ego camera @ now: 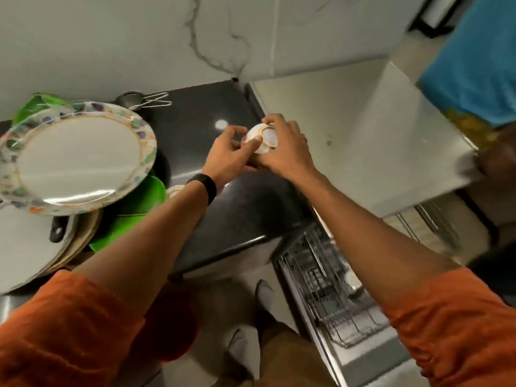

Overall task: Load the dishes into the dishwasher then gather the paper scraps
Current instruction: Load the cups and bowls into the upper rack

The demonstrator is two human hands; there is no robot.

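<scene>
Bowl [264, 138], small, white, upturned, held above the dark counter [223, 219], up-left of the open dishwasher rack [321, 283]. Left hand [229, 156] pinches its rim; right hand [284, 152] cups it. Risk: two-handed transfer slips, bowl drops onto counter.

Dark, glossy counter [201, 107] running along the marbled wall, as my head camera shows it.
At the back, by the wall, I see a small metal strainer [134, 98]. On the left sits a heap of dishes: a flower-rimmed plate [78, 157] tilted on top, green plates [139, 208] under it, a white plate [25, 247] nearest me with a black handle [57, 233] lying across it.
</scene>
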